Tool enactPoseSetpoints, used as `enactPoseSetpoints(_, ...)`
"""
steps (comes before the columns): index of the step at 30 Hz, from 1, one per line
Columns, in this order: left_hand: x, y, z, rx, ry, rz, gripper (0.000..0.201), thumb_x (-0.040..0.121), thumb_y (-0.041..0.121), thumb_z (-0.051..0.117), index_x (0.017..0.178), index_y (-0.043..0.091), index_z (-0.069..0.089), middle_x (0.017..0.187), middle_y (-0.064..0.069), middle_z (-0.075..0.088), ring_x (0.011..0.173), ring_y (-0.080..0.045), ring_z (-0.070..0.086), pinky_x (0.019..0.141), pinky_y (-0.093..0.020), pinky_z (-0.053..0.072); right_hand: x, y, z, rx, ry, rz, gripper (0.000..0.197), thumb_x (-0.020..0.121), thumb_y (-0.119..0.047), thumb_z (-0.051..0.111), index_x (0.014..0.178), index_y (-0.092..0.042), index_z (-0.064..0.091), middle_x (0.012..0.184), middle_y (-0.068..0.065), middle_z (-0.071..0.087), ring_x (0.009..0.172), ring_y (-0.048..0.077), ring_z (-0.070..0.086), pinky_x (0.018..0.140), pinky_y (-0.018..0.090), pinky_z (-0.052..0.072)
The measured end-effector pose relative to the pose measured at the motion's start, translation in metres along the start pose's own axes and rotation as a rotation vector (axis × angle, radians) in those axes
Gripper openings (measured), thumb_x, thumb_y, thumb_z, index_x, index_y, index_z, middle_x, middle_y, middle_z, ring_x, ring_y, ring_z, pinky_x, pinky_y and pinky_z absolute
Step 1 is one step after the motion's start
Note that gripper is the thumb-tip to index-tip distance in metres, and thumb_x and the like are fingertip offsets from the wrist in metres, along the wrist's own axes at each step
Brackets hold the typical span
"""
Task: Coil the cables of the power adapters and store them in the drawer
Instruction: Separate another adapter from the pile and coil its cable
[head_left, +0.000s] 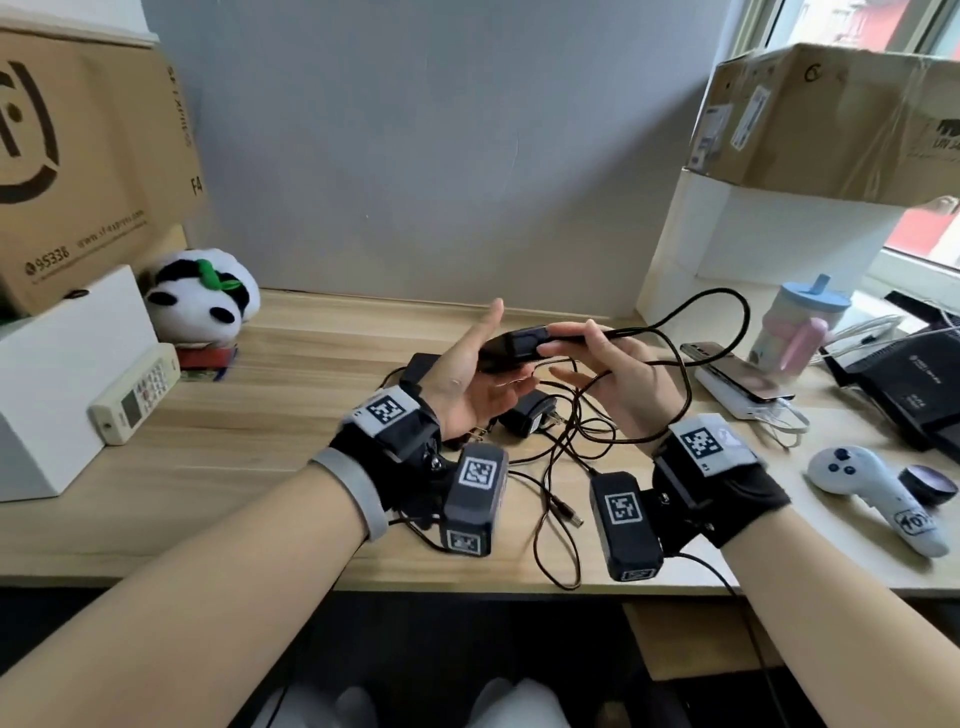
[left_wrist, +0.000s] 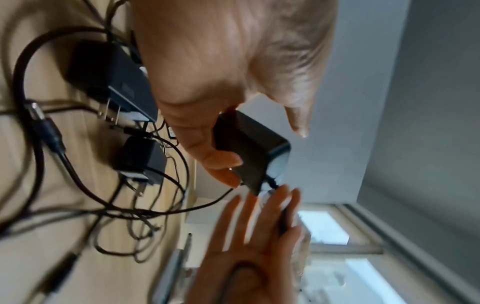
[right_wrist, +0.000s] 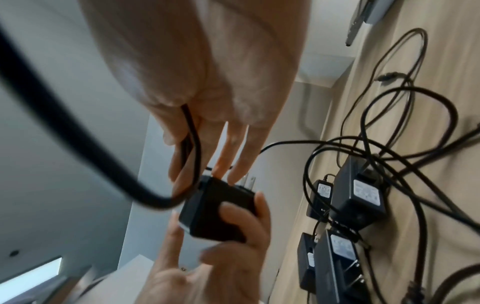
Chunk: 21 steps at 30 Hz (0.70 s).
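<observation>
My left hand (head_left: 493, 358) holds a black power adapter (head_left: 511, 347) above the wooden desk (head_left: 249, 467), fingers curled under it and thumb pointing up. In the right wrist view those fingers (right_wrist: 233, 214) wrap the adapter (right_wrist: 215, 207), whose prongs point away from them. My right hand (head_left: 569, 340) pinches the adapter's black cable (head_left: 613, 332) close to the plug body; its other fingers are straight. The cable (right_wrist: 64, 127) loops up and right, then falls to the desk. More black adapters (head_left: 524, 418) (left_wrist: 111, 78) (right_wrist: 358, 197) lie below in tangled cables (head_left: 566, 452).
A panda plush (head_left: 202, 296), a remote control (head_left: 137, 395) and a white box (head_left: 57, 379) stand at the left. At the right are a lidded cup (head_left: 800, 322), a phone on a power bank (head_left: 737, 376), a game controller (head_left: 872, 488) and a black device (head_left: 909, 384). Cardboard boxes (head_left: 831, 114) flank the desk.
</observation>
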<state>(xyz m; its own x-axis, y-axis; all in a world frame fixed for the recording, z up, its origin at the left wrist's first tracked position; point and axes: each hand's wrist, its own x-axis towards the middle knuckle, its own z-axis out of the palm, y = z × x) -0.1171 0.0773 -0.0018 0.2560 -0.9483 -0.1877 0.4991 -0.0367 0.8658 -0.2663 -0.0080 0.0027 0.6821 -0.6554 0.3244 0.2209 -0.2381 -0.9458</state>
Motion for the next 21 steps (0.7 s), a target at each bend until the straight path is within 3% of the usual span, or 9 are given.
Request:
enactPoseSetpoints(4, -0.003, 0.008, -0.011, -0.143, 0.134, 0.038, 0.031, 0.093, 0.022, 0.057, 0.117, 0.004, 0.053, 0.090, -0.017, 0.062, 0.057, -0.022, 0.066, 0.038, -0.017, 0.047, -0.007, 0.004, 0.003, -0.184, -0.051, 0.037, 0.022, 0.097, -0.017, 0.045, 0.100, -0.015, 0.067, 0.097, 0.006, 0.072, 0.098, 0.014, 0.067, 0.081, 0.025, 0.054)
enactPoseSetpoints(7, -0.005, 0.013, -0.027, -0.179, 0.269, 0.136, 0.031, 0.094, 0.018, 0.052, 0.122, 0.003, 0.051, 0.091, -0.019, 0.061, 0.053, -0.020, 0.064, 0.034, -0.017, 0.042, -0.006, 0.015, -0.008, -0.394, -0.001, 0.079, 0.012, 0.086, -0.007, 0.063, 0.095, -0.015, 0.066, 0.098, 0.008, 0.071, 0.091, 0.016, 0.067, 0.076, 0.021, 0.054)
enactPoseSetpoints(9, -0.005, 0.018, -0.045, -0.247, 0.410, 0.215, 0.032, 0.094, 0.016, 0.051, 0.124, 0.004, 0.048, 0.098, -0.022, 0.060, 0.060, -0.023, 0.063, 0.035, -0.018, 0.041, -0.007, 0.020, -0.021, -0.447, 0.088, 0.182, 0.030, 0.081, 0.002, 0.066, 0.109, -0.008, 0.060, 0.109, 0.012, 0.066, 0.093, 0.018, 0.062, 0.088, 0.026, 0.053)
enactPoseSetpoints(11, -0.005, 0.025, -0.065, -0.300, 0.554, 0.283, 0.037, 0.094, 0.016, 0.052, 0.129, 0.008, 0.043, 0.102, -0.021, 0.059, 0.068, -0.024, 0.058, 0.039, -0.019, 0.041, -0.007, 0.018, -0.037, -0.616, 0.245, 0.254, 0.047, 0.082, 0.002, 0.065, 0.126, -0.004, 0.048, 0.123, 0.009, 0.057, 0.107, 0.019, 0.056, 0.099, 0.032, 0.045)
enactPoseSetpoints(13, -0.006, 0.028, -0.080, -0.309, 0.625, 0.339, 0.043, 0.095, 0.018, 0.052, 0.135, 0.016, 0.037, 0.103, -0.017, 0.057, 0.072, -0.023, 0.054, 0.049, -0.025, 0.043, -0.006, 0.019, -0.055, -0.751, 0.348, 0.359, 0.058, 0.086, 0.001, 0.058, 0.138, -0.006, 0.034, 0.134, 0.009, 0.050, 0.119, 0.023, 0.050, 0.097, 0.032, 0.042)
enactPoseSetpoints(15, -0.011, 0.028, -0.085, -0.311, 0.624, 0.371, 0.045, 0.096, 0.018, 0.052, 0.137, 0.022, 0.034, 0.113, -0.013, 0.052, 0.080, -0.023, 0.054, 0.060, -0.032, 0.044, -0.007, 0.022, -0.066, -0.824, 0.340, 0.522, 0.068, 0.088, 0.002, 0.048, 0.147, -0.012, 0.018, 0.135, 0.016, 0.048, 0.117, 0.029, 0.050, 0.093, 0.036, 0.045)
enactPoseSetpoints(17, -0.016, 0.024, -0.085, -0.317, 0.577, 0.373, 0.044, 0.096, 0.017, 0.053, 0.136, 0.022, 0.035, 0.118, -0.012, 0.051, 0.086, -0.025, 0.056, 0.066, -0.036, 0.047, -0.010, 0.024, -0.068, -0.894, 0.317, 0.607, 0.070, 0.088, 0.002, 0.043, 0.148, -0.018, 0.014, 0.133, 0.019, 0.048, 0.111, 0.033, 0.054, 0.089, 0.040, 0.047)
enactPoseSetpoints(19, -0.018, 0.020, -0.080, -0.330, 0.515, 0.349, 0.037, 0.095, 0.016, 0.055, 0.129, 0.011, 0.043, 0.121, -0.018, 0.054, 0.095, -0.032, 0.058, 0.066, -0.040, 0.052, -0.016, 0.021, -0.061, -0.958, 0.387, 0.539, 0.060, 0.087, 0.001, 0.040, 0.144, -0.016, 0.027, 0.130, 0.017, 0.051, 0.108, 0.033, 0.055, 0.088, 0.040, 0.045)
enactPoseSetpoints(21, -0.019, 0.016, -0.072, -0.344, 0.464, 0.340, 0.021, 0.095, 0.015, 0.055, 0.111, 0.002, 0.050, 0.116, -0.023, 0.056, 0.099, -0.037, 0.058, 0.063, -0.043, 0.059, -0.021, 0.016, -0.051, -0.954, 0.500, 0.357, 0.048, 0.086, -0.001, 0.039, 0.131, -0.016, 0.045, 0.125, 0.014, 0.054, 0.105, 0.028, 0.054, 0.088, 0.036, 0.041)
